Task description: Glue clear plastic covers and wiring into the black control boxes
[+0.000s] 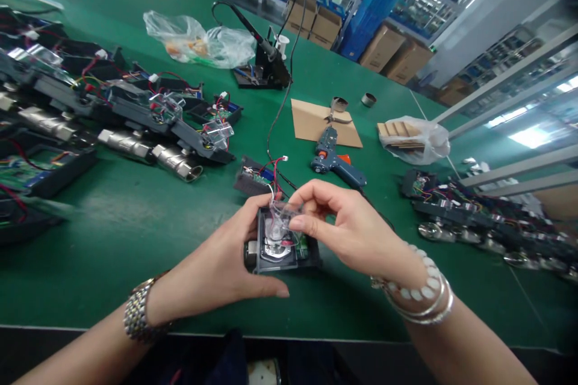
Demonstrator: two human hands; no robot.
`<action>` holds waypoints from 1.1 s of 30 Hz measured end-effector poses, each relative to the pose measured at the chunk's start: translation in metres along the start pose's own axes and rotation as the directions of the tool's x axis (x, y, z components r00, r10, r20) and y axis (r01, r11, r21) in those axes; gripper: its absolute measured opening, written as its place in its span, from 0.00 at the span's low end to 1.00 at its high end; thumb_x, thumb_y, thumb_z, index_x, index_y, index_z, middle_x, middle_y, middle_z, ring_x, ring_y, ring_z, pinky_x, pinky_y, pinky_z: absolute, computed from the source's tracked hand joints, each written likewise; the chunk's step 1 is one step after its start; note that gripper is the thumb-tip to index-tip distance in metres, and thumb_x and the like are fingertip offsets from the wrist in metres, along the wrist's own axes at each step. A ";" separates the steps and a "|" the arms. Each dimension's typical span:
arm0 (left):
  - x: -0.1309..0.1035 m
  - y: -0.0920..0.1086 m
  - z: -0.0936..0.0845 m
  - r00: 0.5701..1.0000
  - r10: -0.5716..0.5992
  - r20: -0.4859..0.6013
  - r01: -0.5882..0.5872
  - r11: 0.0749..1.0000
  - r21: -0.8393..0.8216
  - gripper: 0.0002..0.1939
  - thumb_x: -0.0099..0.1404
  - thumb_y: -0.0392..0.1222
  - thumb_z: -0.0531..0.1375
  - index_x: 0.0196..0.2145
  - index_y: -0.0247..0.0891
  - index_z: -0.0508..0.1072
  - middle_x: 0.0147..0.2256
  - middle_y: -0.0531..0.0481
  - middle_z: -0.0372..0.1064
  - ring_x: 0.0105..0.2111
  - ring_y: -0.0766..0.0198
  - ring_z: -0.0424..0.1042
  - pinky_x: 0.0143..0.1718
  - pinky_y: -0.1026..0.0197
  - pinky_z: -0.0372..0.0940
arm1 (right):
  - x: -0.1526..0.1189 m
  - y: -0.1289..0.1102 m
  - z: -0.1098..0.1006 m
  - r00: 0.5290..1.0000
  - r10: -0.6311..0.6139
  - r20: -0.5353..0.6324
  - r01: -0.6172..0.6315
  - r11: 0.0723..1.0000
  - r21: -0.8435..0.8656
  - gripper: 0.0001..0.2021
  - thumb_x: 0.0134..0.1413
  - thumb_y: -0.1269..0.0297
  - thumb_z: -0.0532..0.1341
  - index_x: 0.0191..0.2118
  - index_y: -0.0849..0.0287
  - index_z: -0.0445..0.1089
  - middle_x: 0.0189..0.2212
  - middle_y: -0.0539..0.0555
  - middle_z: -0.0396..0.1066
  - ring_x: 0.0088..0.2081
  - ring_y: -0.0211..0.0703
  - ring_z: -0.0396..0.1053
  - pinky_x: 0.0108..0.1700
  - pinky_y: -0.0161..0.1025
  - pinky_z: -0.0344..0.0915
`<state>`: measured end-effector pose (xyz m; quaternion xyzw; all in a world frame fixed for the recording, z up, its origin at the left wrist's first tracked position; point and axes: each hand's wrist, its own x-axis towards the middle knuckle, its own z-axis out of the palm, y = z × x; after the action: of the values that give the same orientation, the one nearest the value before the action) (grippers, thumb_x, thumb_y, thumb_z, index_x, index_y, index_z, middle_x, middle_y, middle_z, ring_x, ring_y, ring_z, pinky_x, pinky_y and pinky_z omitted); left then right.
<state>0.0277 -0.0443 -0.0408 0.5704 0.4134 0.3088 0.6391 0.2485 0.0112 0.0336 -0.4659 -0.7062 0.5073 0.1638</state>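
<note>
A dark grey plastic housing [265, 266] lies in front of me on the green table, with a metal fitting at its left side. My left hand [226, 252] is wrapped around that left side, its thumb stretched along the near edge. Between thumb and fingers, my right hand [336, 222] pinches a clear plastic piece [282, 216] over the housing. Red and dark wires with a white connector [285, 158] rise behind it. Just beyond sits a small dark casing [253, 177] with a circuit board inside. My right fingertips partly cover the clear piece.
A blue glue gun [332, 159] rests near a cardboard sheet [311, 120] with pliers [336, 117]. A soldering iron stand [266, 66] and plastic bag [198, 42] are farther back. Rows of similar assemblies [135, 108] line the left; more assemblies [451, 210] lie right. A black cable [289, 78] hangs down.
</note>
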 end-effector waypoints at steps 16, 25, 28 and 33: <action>-0.002 -0.005 0.016 0.977 0.105 -0.188 -0.078 0.987 0.144 0.29 0.66 0.51 0.70 0.59 0.50 0.63 0.53 0.50 0.74 0.50 0.53 0.78 0.51 0.52 0.75 | 0.006 -0.003 0.002 0.830 -0.554 -0.069 0.457 0.745 -0.486 0.09 0.69 0.74 0.62 0.48 0.61 0.80 0.37 0.55 0.72 0.40 0.44 0.69 0.43 0.42 0.66; -0.003 -0.003 0.015 0.972 0.133 -0.194 -0.092 0.974 0.208 0.29 0.65 0.48 0.71 0.59 0.47 0.65 0.53 0.50 0.73 0.51 0.52 0.75 0.55 0.49 0.70 | 0.049 -0.012 -0.013 0.716 -0.600 0.356 0.603 0.276 -0.748 0.13 0.73 0.71 0.56 0.42 0.59 0.79 0.39 0.57 0.72 0.40 0.49 0.63 0.36 0.45 0.58; -0.003 -0.003 0.015 0.969 0.166 -0.183 -0.121 0.965 0.234 0.29 0.65 0.47 0.70 0.59 0.49 0.63 0.55 0.53 0.72 0.52 0.55 0.74 0.56 0.52 0.69 | 0.051 -0.018 -0.016 0.689 -0.563 0.456 0.630 0.155 -0.761 0.14 0.74 0.70 0.54 0.38 0.57 0.76 0.38 0.57 0.72 0.39 0.50 0.61 0.35 0.46 0.55; -0.003 -0.003 0.016 0.960 0.203 -0.193 -0.144 0.948 0.283 0.31 0.66 0.46 0.70 0.60 0.52 0.62 0.56 0.56 0.70 0.55 0.58 0.71 0.56 0.56 0.67 | 0.054 -0.017 -0.016 0.632 -0.620 0.464 0.642 0.084 -0.762 0.16 0.76 0.69 0.53 0.37 0.55 0.74 0.35 0.55 0.73 0.37 0.49 0.61 0.33 0.46 0.52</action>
<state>0.0401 -0.0544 -0.0434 0.6478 0.4669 0.3668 0.4773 0.2238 0.0643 0.0421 -0.1207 -0.9870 -0.0616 0.0867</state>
